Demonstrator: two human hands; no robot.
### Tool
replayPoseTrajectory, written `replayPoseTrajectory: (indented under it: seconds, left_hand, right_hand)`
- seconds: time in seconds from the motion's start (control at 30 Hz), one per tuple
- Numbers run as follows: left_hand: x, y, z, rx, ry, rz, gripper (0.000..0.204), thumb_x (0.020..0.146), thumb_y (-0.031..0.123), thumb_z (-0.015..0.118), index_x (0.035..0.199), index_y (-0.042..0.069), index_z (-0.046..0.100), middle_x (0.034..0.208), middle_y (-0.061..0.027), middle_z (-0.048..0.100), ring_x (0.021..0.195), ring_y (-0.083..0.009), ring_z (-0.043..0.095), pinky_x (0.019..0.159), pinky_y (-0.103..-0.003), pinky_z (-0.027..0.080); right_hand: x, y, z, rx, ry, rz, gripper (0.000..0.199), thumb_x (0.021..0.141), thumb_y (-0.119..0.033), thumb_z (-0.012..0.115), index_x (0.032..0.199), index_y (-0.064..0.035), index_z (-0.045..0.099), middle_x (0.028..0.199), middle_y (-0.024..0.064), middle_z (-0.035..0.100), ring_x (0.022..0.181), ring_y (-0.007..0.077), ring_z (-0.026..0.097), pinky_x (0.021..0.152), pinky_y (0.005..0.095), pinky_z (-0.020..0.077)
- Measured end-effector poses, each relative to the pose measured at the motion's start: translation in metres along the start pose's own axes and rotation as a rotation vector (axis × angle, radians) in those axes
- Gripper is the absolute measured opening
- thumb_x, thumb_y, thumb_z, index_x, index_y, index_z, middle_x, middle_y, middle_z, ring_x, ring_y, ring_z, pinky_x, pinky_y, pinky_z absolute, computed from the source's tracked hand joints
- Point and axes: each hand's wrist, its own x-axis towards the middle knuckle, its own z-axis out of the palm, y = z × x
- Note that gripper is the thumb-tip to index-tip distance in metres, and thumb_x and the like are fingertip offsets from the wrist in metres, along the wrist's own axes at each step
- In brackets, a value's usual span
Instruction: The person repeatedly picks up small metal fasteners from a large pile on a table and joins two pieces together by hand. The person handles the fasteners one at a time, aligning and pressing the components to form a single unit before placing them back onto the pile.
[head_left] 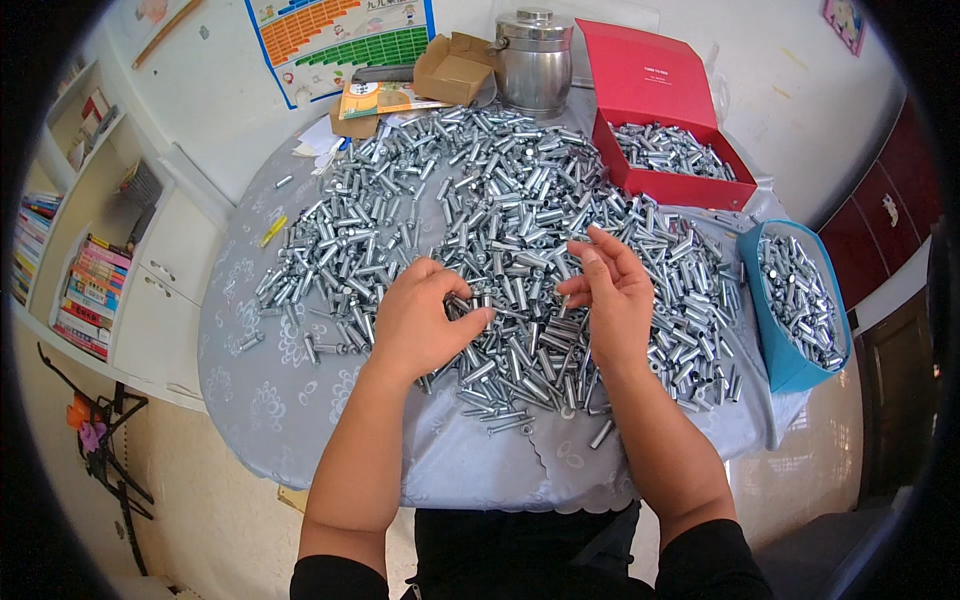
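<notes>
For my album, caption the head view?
Bare left hand and right hand over silver cylindrical metal fasteners on grey floral tablecloth.

home, bookshelf [98, 200], patterned tablecloth [245, 350], wall chart [345, 48]

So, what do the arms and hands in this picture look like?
They're a person's: the left hand and right hand are bare, with no gloves or watch visible. The forearms are uncovered too, below short black sleeves.
</notes>
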Motion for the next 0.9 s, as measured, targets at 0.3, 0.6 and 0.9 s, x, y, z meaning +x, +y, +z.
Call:
replayPoseTrajectory:
  seconds: [0.3,0.6,0.9]
  left_hand:
    - [-0.003,0.012,0.002,0.143,-0.038,0.043,0.035,0.062,0.029,0.082,0.079,0.003,0.066,0.094,-0.0112,0.057,0.091,-0.0297,0.058,0.078,-0.038,0.048]
    - [-0.004,0.010,0.012,0.159,0.063,0.072,0.019,0.068,0.015,0.070,0.079,0.000,0.066,0.089,-0.0109,0.060,0.087,-0.0300,0.059,0.078,-0.038,0.048]
    - [-0.001,0.015,0.015,-0.080,0.123,0.215,0.015,0.080,0.012,0.070,0.092,0.004,0.068,0.094,-0.0121,0.065,0.083,-0.0295,0.063,0.071,-0.036,0.050]
  right_hand:
    - [-0.002,0.001,0.003,-0.067,0.020,0.017,0.026,0.094,-0.011,0.058,0.115,0.0042,0.059,0.096,0.0081,0.067,0.060,0.0083,0.060,0.049,0.0193,0.0437]
    - [-0.003,0.002,0.002,-0.055,-0.006,0.023,0.022,0.094,-0.011,0.058,0.112,0.0022,0.061,0.093,0.0070,0.067,0.056,0.0063,0.056,0.048,0.0189,0.0428]
    - [-0.010,-0.006,0.005,-0.256,-0.167,0.050,0.017,0.092,-0.015,0.064,0.096,0.0008,0.068,0.074,0.0007,0.065,0.064,0.0036,0.052,0.057,0.0204,0.0418]
